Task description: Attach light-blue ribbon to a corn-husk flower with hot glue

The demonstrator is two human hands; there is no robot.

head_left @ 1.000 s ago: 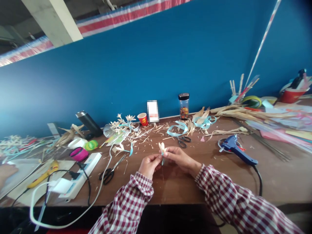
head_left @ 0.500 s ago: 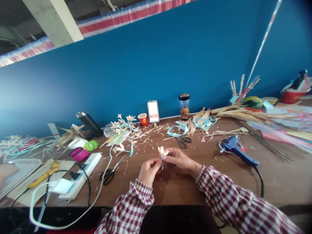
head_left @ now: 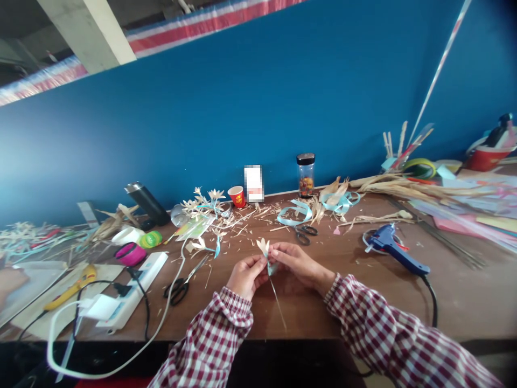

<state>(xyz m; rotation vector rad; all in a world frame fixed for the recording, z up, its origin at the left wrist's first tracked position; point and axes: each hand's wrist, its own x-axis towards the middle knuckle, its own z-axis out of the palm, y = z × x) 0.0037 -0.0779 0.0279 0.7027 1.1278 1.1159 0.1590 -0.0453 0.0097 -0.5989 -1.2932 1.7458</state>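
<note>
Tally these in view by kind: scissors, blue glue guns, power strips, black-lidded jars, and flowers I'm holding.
Scissors: 2, left pair and middle pair
Blue glue gun: 1
Power strip: 1
Black-lidded jar: 1
Held flower: 1
Total: 6

cream flower (head_left: 263, 249) – near upright, lt blue strip (head_left: 272, 268), thin stem (head_left: 277, 299) below

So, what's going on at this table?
A person in checked sleeves is handling a small cream flower over the table. The left hand pinches its base, beside a light-blue strip; the right hand is close against it, its exact hold unclear. A thin stem hangs below. A blue glue gun lies to the right, black-handled scissors to the left.
</note>
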